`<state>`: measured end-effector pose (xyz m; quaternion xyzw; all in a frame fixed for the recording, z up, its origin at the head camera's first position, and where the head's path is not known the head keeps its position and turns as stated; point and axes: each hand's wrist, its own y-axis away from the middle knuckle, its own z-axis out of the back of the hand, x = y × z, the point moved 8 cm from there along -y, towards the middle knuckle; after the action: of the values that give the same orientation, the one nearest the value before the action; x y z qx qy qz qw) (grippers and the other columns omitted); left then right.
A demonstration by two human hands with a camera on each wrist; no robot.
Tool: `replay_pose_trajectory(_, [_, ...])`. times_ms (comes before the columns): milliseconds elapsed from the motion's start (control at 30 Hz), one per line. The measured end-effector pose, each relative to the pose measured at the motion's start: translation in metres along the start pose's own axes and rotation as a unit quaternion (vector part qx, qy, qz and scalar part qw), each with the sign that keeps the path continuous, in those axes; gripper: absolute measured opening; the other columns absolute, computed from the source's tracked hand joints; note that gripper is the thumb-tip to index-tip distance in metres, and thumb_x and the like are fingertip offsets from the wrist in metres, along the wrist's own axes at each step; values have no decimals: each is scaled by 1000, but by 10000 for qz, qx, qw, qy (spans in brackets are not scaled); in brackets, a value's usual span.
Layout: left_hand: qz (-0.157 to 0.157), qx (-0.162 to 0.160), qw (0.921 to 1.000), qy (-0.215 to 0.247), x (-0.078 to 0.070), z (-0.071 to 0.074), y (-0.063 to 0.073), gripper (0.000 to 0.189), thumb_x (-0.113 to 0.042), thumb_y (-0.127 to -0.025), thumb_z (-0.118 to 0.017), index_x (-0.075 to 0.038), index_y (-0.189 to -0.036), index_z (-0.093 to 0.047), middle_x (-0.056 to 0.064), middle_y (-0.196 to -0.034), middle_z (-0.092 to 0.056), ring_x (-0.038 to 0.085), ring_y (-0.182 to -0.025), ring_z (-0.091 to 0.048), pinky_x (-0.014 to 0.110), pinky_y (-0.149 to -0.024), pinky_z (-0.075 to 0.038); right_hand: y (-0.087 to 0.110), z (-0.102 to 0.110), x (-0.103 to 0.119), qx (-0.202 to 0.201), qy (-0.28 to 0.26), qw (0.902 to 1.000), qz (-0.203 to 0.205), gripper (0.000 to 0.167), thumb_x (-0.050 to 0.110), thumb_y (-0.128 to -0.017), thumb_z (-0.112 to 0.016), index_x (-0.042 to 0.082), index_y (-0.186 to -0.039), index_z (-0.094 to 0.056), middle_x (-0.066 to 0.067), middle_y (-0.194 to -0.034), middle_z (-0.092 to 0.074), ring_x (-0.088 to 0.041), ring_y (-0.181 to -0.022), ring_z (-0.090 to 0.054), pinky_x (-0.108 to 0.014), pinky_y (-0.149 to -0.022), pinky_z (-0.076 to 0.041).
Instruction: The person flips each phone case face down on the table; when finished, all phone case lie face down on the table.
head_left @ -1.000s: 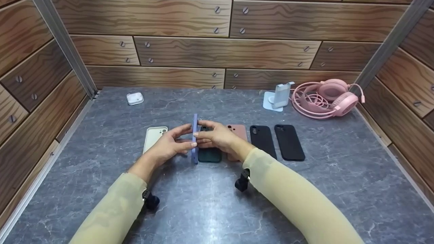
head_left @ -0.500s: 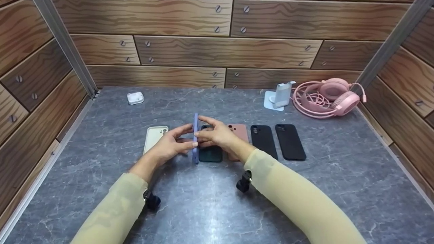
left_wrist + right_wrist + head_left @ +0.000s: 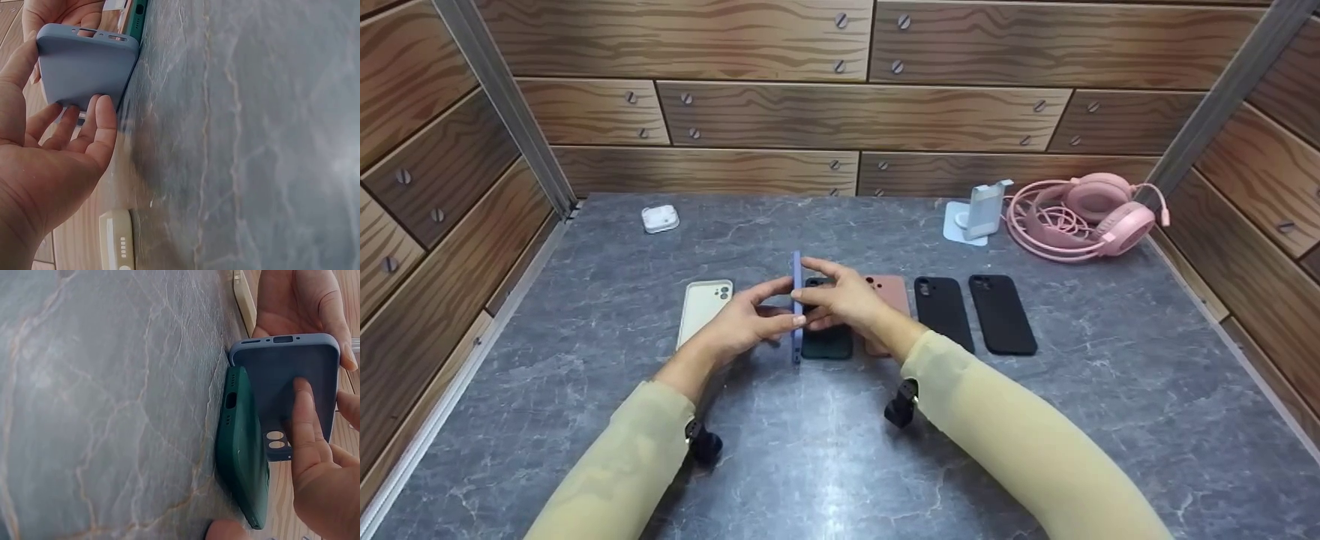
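Note:
A lavender-blue phone case (image 3: pixel 797 349) stands upright on its long edge between both hands. My left hand (image 3: pixel 735 324) holds it from the left; in the left wrist view the thumb lies on its upper edge and the fingertips touch its outer back. From the other side my right hand (image 3: pixel 851 304) grips it, thumb on the upper edge. The right wrist view shows a finger reaching into the hollow inside of the case (image 3: pixel 264 377), above its camera holes. Close beside it lies a dark green phone case (image 3: pixel 239 439), partly covered by the right hand in the head view.
A white phone case (image 3: pixel 703 307) lies left of the hands. To the right are a pink case (image 3: pixel 891 292) and two black ones (image 3: pixel 943 311). Farther back sit a small white square case (image 3: pixel 660 218), a pale stand (image 3: pixel 985 211) and pink headphones (image 3: pixel 1102 217).
The lavender-blue phone case has shifted slightly to the right, and the left hand has moved along with it. Both hands keep hold of it; the other things stay where they were.

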<state>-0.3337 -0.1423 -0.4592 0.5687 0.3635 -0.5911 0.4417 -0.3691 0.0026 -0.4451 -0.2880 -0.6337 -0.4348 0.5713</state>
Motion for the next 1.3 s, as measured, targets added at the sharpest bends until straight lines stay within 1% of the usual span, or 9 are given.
replay_pose_trajectory(167, [-24, 6, 10000, -79, -1, -2, -1, 79, -17, -96, -81, -10, -164, -41, 12, -160, -47, 25, -120, -65, 34, -77, -52, 1, 1, 2, -207, -32, 9998, -32, 74, 12, -97, -78, 17, -163, -44, -22, -127, -71, -23, -78, -76, -35, -70, -63])
replay_pose_trajectory(367, [-56, -6, 9998, -182, -1, -3, -1, 78, -19, -96, -82, -12, -163, -44, 12, -155, -51, 24, -116, -66, 35, -75, -51, 3, 2, 4, -433, -45, 9990, -77, 72, 7, -96, -77, 15, -161, -47, -17, -117, -74, -18, -71, -73, -30, -67, -62])
replay_pose_trajectory(533, [-101, 4, 9997, -236, -1, -2, 0, 78, -20, -96, -82, -13, -163, -44, 11, -154, -53, 25, -114, -67, 36, -75, -52, 3, 3, 4, -521, -44, 9986, -65, 72, 5, -95, -76, 15, -161, -48, -21, -113, -76, -15, -67, -71, -28, -65, -61])
replay_pose_trajectory(700, [-115, 15, 9995, -292, -3, 1, 1, 78, -21, -95, -83, -17, -163, -44, 9, -152, -53, 25, -114, -65, 38, -76, -51, 3, 1, 4, -526, -147, 9985, -7, 72, 6, -95, -76, 15, -160, -48, -30, -118, -72, -14, -66, -69, -27, -63, -60])
replay_pose_trajectory(767, [-125, -14, 9994, -324, -4, 2, 1, 79, -21, -95, -83, -17, -163, -44, 8, -151, -54, 25, -113, -65, 37, -75, -50, 4, 1, 5, -522, -243, 9983, 31, 73, 5, -94, -76, 14, -161, -48, -31, -118, -72, -13, -65, -68, -26, -63, -59])
replay_pose_trajectory(933, [-126, -131, 9988, -449, -5, 8, 2, 77, -21, -96, -82, -13, -163, -45, 10, -152, -54, 23, -109, -65, 37, -74, -50, 5, 0, 8, -523, -433, 9976, 134, 73, 5, -94, -76, 14, -160, -47, -19, -99, -76, -12, -61, -67, -25, -61, -58])
replay_pose_trajectory(1033, [-116, -197, 9982, -548, -5, 12, 3, 75, -22, -97, -81, -11, -162, -45, 12, -152, -53, 24, -107, -65, 38, -77, -53, 5, 1, 10, -514, -523, 9971, 193, 72, 6, -95, -76, 14, -161, -47, -13, -92, -76, -12, -60, -66, -24, -61, -57])
replay_pose_trajectory(1167, [-95, -320, 9977, -595, -3, 17, 4, 72, -22, -97, -81, -9, -160, -49, 17, -149, -57, 26, -109, -66, 40, -81, -55, 4, 1, 10, -503, -660, 9962, 271, 72, 6, -95, -75, 13, -161, -46, -12, -95, -78, -12, -60, -66, -24, -60, -57])
replay_pose_trajectory(1300, [-49, -486, 9973, -552, -1, 22, 5, 69, -19, -96, -81, -9, -158, -51, 20, -146, -60, 27, -109, -68, 39, -79, -54, 3, 1, 11, -500, -796, 9950, 325, 73, 5, -96, -74, 13, -162, -45, -12, -99, -78, -12, -60, -66, -24, -60, -57])
